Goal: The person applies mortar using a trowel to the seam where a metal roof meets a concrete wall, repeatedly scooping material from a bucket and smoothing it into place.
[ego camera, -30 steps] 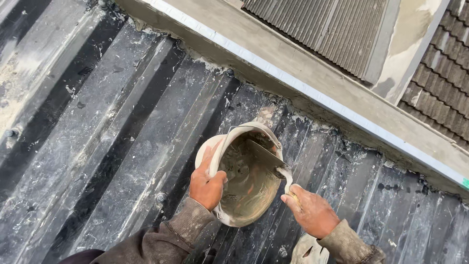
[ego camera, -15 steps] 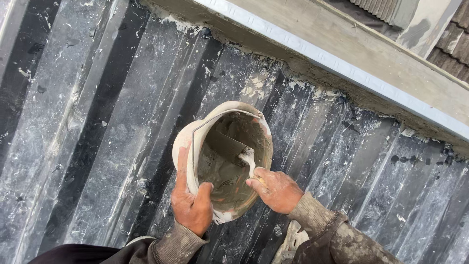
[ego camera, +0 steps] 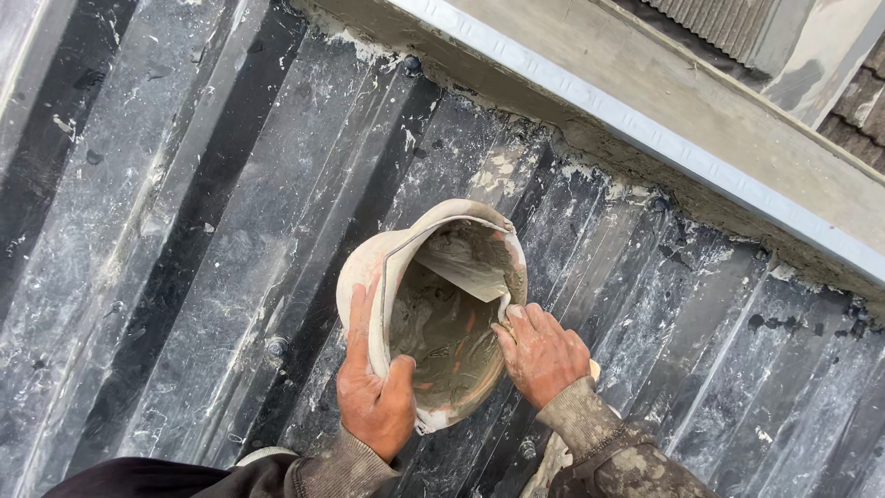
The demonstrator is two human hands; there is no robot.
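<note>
A cement-caked bucket (ego camera: 361, 277) lies tilted on the ribbed metal roof, its mouth facing me, with wet grey mortar (ego camera: 447, 337) inside. My left hand (ego camera: 373, 392) grips the bucket's near rim, thumb inside. My right hand (ego camera: 542, 355) holds a trowel whose flat blade (ego camera: 466, 272) reaches into the bucket against the mortar; the handle is hidden in my fist. A thin wire bail (ego camera: 396, 254) curves over the bucket's mouth.
Dark corrugated roof sheeting (ego camera: 184, 231), streaked with dried cement, slopes across the view. A concrete ledge with a light metal edge strip (ego camera: 645, 129) runs diagonally along the top right. Tiles (ego camera: 862, 97) show in the far corner. My mortar-stained sleeves are at the bottom.
The view has shifted, so the bucket sits more to the centre. My right hand has pushed the trowel blade deeper into the bucket. My left hand has kept its grip on the rim.
</note>
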